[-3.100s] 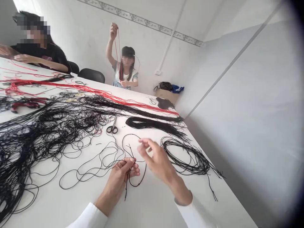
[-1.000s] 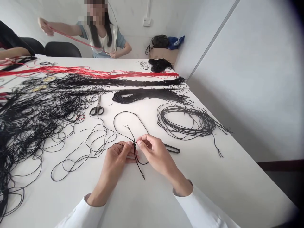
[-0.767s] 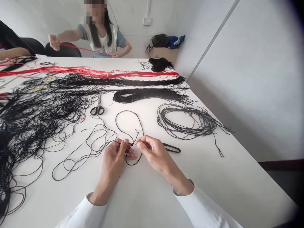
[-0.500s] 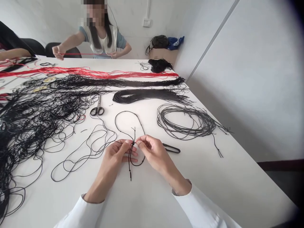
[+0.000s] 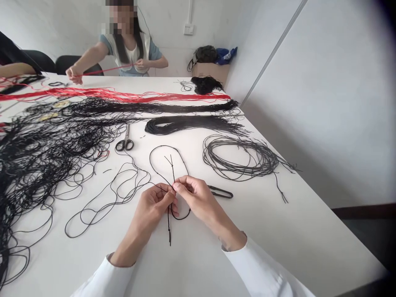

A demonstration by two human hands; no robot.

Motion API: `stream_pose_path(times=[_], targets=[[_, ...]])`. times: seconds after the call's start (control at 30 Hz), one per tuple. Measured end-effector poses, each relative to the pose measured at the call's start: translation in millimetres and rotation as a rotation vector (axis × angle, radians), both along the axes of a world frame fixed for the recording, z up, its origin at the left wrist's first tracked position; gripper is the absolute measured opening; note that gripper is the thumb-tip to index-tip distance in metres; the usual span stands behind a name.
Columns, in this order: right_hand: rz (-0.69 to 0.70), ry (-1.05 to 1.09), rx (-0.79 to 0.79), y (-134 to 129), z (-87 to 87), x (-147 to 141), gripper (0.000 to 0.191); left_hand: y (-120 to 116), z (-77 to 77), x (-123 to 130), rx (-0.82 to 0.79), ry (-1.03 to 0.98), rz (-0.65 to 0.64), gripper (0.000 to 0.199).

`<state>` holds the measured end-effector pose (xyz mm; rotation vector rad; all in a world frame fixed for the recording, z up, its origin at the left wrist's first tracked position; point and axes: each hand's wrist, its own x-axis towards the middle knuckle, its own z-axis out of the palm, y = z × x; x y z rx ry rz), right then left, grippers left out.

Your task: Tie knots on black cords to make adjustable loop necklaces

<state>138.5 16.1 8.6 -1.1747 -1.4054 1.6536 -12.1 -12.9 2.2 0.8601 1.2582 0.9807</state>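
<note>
A looped black cord (image 5: 150,156) lies on the white table and runs into both hands, which meet over its crossing point. My left hand (image 5: 157,202) is closed, with thumb and fingers pinching the cord. Right beside it, my right hand (image 5: 193,192) pinches the same cord between thumb and forefinger. One knotted end stands up above the fingertips, and another knotted end hangs below toward me. The crossing itself is hidden by my fingertips. From my left hand a thin strand leads off to loose cord loops at the left. A black narrow loop (image 5: 222,192) lies partly behind my right hand.
Black-handled scissors (image 5: 124,144) lie beyond my left hand. A tangled mass of black cord (image 5: 46,152) covers the left side. A coil of black cord (image 5: 207,159), a black bundle (image 5: 173,126) and red strands (image 5: 148,98) lie farther back. A person (image 5: 130,53) opposite stretches a red cord.
My fingertips have closed over the knot, and my left fingers have curled in. The upper cord end leans further left; the lower end hangs longer. The person opposite has raised one hand.
</note>
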Motion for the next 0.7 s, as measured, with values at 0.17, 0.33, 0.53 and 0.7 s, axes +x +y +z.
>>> stream_pose_path(times=[0.17, 0.33, 0.53, 0.7], targets=[[-0.003, 0.021, 0.005, 0.4, -0.4, 0.8, 0.024, 0.7, 0.8, 1.3, -0.002, -0.006, -0.006, 0.033], [-0.011, 0.036, -0.007, 0.7, -1.7, 2.0, 0.024, 0.0, 2.0, 1.9, 0.001, -0.037, 0.012, 0.035], [-0.094, -0.024, -0.017, 3.0, -4.0, 3.9, 0.028, 0.4, -0.6, 1.9, 0.000, -0.019, 0.052, 0.039], [-0.037, -0.046, -0.049, 2.2, -3.4, 5.2, 0.031, 0.3, -3.2, 3.2, 0.006, -0.013, 0.085, 0.040]])
